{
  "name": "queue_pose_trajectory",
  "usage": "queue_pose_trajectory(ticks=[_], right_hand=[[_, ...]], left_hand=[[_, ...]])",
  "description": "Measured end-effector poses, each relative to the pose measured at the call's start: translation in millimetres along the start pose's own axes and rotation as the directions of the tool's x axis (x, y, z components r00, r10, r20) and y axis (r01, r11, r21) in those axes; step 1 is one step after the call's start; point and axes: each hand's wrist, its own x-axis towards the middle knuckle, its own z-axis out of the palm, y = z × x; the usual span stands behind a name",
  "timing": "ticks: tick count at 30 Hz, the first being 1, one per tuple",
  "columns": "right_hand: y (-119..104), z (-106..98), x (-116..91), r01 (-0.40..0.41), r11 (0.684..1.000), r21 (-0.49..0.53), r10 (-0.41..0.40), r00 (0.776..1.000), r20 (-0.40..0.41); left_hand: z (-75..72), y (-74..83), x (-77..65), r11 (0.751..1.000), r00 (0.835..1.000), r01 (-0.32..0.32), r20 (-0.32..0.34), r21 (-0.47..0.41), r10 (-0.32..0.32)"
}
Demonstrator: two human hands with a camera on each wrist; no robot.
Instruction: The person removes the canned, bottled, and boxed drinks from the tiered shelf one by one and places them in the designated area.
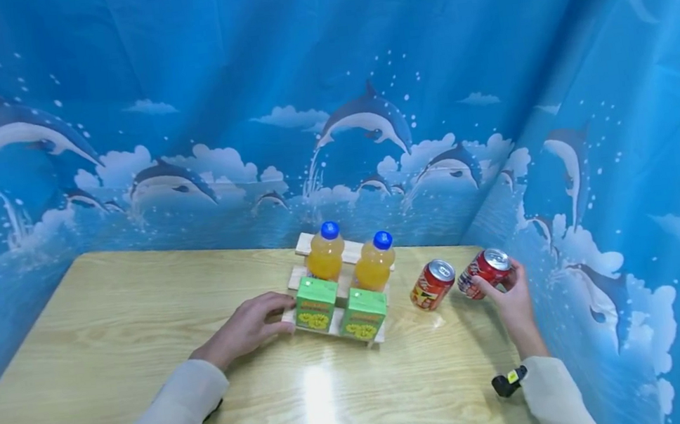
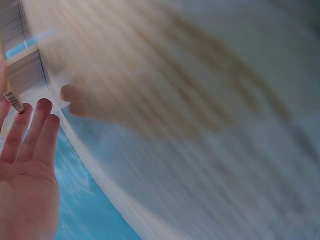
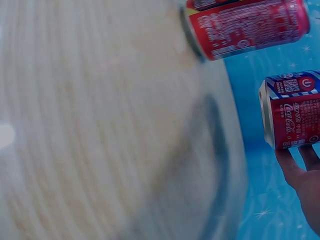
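At the table's right side my right hand (image 1: 514, 300) grips a red cola can (image 1: 481, 272), fingers and thumb around its side. That can is tilted and off the table, its silver base edge showing in the right wrist view. A second red can (image 1: 431, 287) stands on the table just left of it. My left hand (image 1: 252, 327) holds the left end of a stepped wooden rack (image 1: 354, 251), thumb toward the front. On the rack are two orange drink bottles (image 1: 325, 256) with blue caps behind two green juice boxes (image 1: 315, 305).
The light wooden table (image 1: 155, 312) runs to a blue dolphin-print curtain (image 1: 230, 147) at the back and right. A black wrist strap device (image 1: 509, 381) sits at my right cuff. Glare streaks the tabletop in front of the rack.
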Motion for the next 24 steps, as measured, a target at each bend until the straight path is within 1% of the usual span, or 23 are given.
queue_pose_trajectory(ticks=[6,10,16,24], right_hand=[[13,3,-1,-0.036,0.999,-0.004,0.036,0.999,0.034],[21,5,1,-0.052,0.999,-0.008,0.053,0.998,0.046],[28,8,1,-0.029,1.000,-0.003,0.029,0.999,0.034],[31,12,0,-0.019,1.000,0.006,0.019,0.999,0.047]], left_hand=[[1.4,-1.2,0.3,1.000,1.000,0.016,0.007,-0.009,-0.016],[1.8,-0.7,-0.1,1.000,1.000,0.007,0.004,-0.008,-0.007],[1.8,-1.1,0.6,1.000,1.000,0.016,0.001,-0.006,-0.016],[0.7,-0.7,0.0,1.000,1.000,0.013,0.000,-0.012,-0.013]])
